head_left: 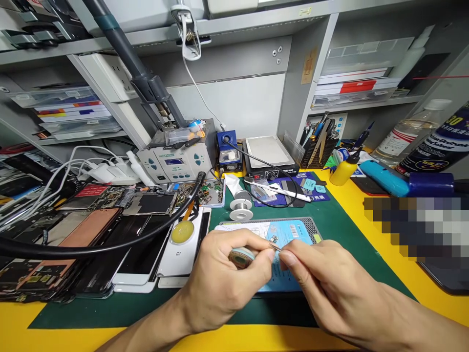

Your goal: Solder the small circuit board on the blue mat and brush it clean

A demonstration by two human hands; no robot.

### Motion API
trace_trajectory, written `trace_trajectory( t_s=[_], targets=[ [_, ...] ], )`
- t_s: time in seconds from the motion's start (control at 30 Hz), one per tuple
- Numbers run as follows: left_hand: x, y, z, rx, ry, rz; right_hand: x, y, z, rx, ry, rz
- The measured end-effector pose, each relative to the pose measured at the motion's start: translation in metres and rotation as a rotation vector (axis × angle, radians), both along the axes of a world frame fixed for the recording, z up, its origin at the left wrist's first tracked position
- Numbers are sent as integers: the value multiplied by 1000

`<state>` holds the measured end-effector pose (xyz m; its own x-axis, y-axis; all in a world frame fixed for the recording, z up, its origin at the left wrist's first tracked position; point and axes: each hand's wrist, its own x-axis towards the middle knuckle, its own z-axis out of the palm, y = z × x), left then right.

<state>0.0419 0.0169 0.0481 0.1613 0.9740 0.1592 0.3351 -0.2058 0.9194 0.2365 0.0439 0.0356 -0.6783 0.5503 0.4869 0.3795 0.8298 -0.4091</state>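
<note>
My left hand [229, 276] is closed over the green mat [361, 281], with a small round item with a pale rim [242, 257] held against the palm. Its thumb and index finger pinch one end of a thin metal piece [275, 247]. At the other end, the fingertips of my right hand [326, 276] are pressed together on the same piece. Both hands are above a blue and white card [293, 234] on a dark perforated plate. What exactly the thin piece is cannot be made out.
A solder wire spool [241, 214] stands behind the hands. Phones and phone parts [135, 249] cover the left side, crossed by a black cable [120, 251]. Farther back are a grey soldering station [176, 164], a yellow bottle [344, 170] and a white brush [282, 189].
</note>
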Motion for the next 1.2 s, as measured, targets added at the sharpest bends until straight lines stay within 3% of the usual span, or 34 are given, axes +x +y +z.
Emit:
trace_trajectory(
  t_s=[0.2, 0.3, 0.47, 0.83, 1.2],
  targets=[
    [-1, -3, -2, -74, -71, -45, 5, 6, 13, -1179, 102, 93],
    [-1, -4, -1, -113, -104, -49, 4, 11, 10, -1485, 271, 205],
    [-3, -3, 3, -189, -126, -71, 1, 12, 3, -1714, 415, 300],
    [-5, 0, 3, -231, -188, -97, 2, 16, 2, -1987, 440, 331],
    [-7, 2, 2, -169, -188, -122, 0, 18, -6, -2144, 498, 531]
  ],
)
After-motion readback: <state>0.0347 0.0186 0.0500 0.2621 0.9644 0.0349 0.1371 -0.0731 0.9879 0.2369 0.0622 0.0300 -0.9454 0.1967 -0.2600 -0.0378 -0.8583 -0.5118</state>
